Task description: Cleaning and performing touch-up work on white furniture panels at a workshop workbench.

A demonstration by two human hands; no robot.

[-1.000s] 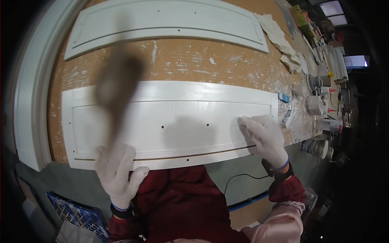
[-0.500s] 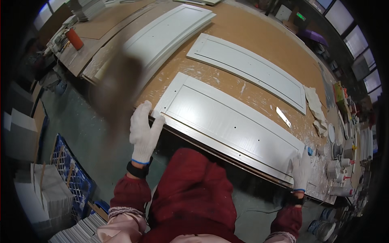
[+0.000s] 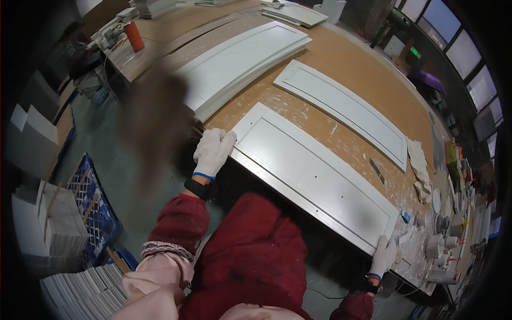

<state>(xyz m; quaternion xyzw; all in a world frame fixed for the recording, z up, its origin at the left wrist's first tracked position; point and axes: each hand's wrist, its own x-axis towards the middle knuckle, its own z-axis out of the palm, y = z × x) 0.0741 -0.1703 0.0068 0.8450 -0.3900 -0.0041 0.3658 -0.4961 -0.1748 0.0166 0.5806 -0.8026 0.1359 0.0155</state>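
Note:
A long white door panel [image 3: 314, 173] with a recessed frame lies along the near edge of the brown worktable [image 3: 341, 64]. My left hand [image 3: 212, 151], in a white knit glove, grips the panel's left end at its corner. My right hand [image 3: 384, 256], also gloved, holds the panel's right end at the table's edge. Both arms wear dark red sleeves, and the panel's near edge hangs slightly past the table over my body.
A second white panel [image 3: 341, 109] lies farther back, and a stack of larger panels [image 3: 242, 64] sits to the left. Rags [image 3: 421, 170], cups and small pots [image 3: 442, 234] crowd the right end. A blue crate [image 3: 88, 202] and stacked boards [image 3: 80, 293] stand on the floor at left.
My left hand has settled on the panel's left corner and my right hand has closed on its right end. My head has turned further left, so the panel now runs diagonally.

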